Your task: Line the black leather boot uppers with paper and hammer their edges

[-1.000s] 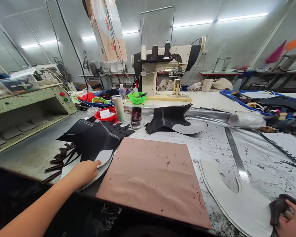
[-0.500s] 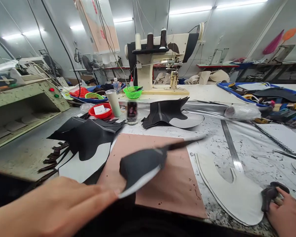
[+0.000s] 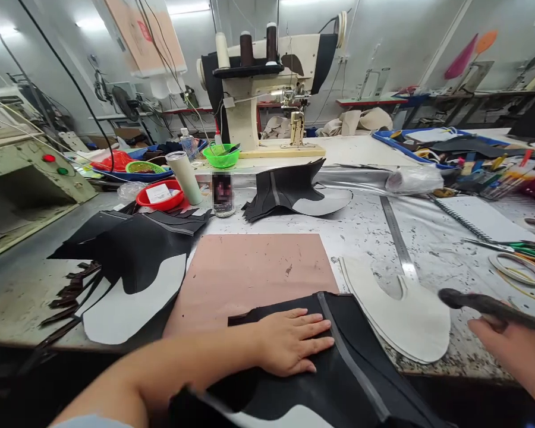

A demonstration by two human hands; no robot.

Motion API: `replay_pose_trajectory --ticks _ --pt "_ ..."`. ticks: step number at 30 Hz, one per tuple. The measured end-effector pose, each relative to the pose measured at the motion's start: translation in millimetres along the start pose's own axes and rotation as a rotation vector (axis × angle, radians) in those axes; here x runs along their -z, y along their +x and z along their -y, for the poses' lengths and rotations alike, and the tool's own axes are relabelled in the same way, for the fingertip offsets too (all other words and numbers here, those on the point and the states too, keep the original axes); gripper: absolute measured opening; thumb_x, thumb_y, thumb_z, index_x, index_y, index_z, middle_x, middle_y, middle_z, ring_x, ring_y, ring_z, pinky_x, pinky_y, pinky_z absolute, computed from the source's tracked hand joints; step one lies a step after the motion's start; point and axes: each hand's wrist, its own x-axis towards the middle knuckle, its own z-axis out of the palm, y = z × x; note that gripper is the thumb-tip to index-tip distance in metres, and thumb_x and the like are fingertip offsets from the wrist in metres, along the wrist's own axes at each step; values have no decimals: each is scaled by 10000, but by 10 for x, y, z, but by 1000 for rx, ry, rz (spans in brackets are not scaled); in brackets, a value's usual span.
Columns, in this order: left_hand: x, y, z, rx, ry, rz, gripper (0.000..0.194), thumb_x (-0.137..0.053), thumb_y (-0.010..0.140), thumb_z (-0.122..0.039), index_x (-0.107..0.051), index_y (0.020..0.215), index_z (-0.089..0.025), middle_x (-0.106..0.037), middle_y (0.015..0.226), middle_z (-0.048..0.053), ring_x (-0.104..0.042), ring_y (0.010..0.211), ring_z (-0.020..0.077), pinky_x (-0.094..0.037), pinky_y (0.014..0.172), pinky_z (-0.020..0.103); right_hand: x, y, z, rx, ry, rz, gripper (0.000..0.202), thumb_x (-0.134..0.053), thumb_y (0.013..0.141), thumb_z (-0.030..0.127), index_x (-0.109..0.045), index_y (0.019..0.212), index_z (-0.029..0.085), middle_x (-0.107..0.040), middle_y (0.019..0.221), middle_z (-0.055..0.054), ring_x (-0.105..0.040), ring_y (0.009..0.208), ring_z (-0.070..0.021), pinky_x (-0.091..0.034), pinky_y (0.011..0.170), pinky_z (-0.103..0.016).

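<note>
Black panel has just been carried from the stack at nine o'clock and laid at six o'clock, partly over the pink mat; it is now pressed down rather than held in the air. It is covered by the left hand, spread flat with fingers slightly apart. At four o'clock, a hammer is gripped by the right hand. The panel's dark face is crossed by a grey strip, and a white curved area is seen nearest six o'clock.
</note>
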Motion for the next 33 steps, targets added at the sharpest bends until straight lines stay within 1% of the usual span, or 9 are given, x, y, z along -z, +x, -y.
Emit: replay_pose_trajectory --ticks 4,6,9,11,14,19,24,28,33 --pt "-146 -26 -75 -21 47 -57 597 -290 908 -464 -220 1382 -109 -210 1440 124 -120 1341 193 -85 1107 352 503 -164 618 79 3 119 293 -382 772 240 -545 529 223 -573 569 -76 -561 571 -198 -362 521 -272" --pt "-106 -58 -77 -50 37 -40 572 -285 916 -442 -228 1380 -112 -218 1439 121 -145 1337 199 -89 1107 357 677 -201 932 167 49 145 199 -437 754 240 -612 662 216 -611 640 -44 -577 625 -194 -347 530 -250" --pt "41 -26 -24 -93 -8 -20 489 -343 914 -376 -311 1350 -156 -308 1414 88 -223 1318 193 -138 1101 349 785 -190 1261 364 117 126 224 -444 760 220 -641 865 238 -652 749 -14 -587 674 -175 -337 546 -231" --pt "163 71 12 -77 -45 -10 392 -423 888 -328 -454 1253 -190 -430 1343 68 -345 1258 205 -256 1058 332 778 -165 1391 418 87 134 217 -450 751 215 -655 821 216 -661 724 -30 -589 642 -182 -317 520 -240" --pt "277 304 65 73 -89 -54 221 -477 853 -253 -588 1040 -215 -599 1102 46 -553 1009 195 -440 867 295 696 -118 1504 495 37 121 201 -464 729 195 -664 713 183 -666 684 -65 -596 618 -198 -298 503 -258" --pt "103 625 224 442 27 -433 157 -546 806 -221 -585 950 -170 -577 970 76 -533 915 234 -460 787 366 573 -36 1528 560 37 161 215 -466 728 171 -680 752 170 -676 726 -82 -603 639 -193 -303 509 -258" --pt "-127 661 321 355 -68 -613 121 -578 768 -128 -571 880 -175 -586 853 34 -527 835 197 -469 750 345 593 17 1476 522 54 235 220 -480 737 222 -690 784 179 -684 782 -86 -611 682 -202 -322 523 -254" --pt "-188 633 320 210 68 -700 119 -466 851 -140 -566 907 -172 -577 837 44 -525 779 176 -469 686 304 642 40 1487 439 63 184 196 -484 729 240 -670 777 200 -674 725 -58 -606 639 -193 -300 496 -252" --pt "-197 628 290 118 318 -644 190 -400 847 -51 -572 868 -130 -550 801 68 -496 727 174 -452 645 290 604 128 1564 290 58 53 256 -404 799 230 -603 958 199 -664 761 -56 -608 660 -195 -296 497 -247"
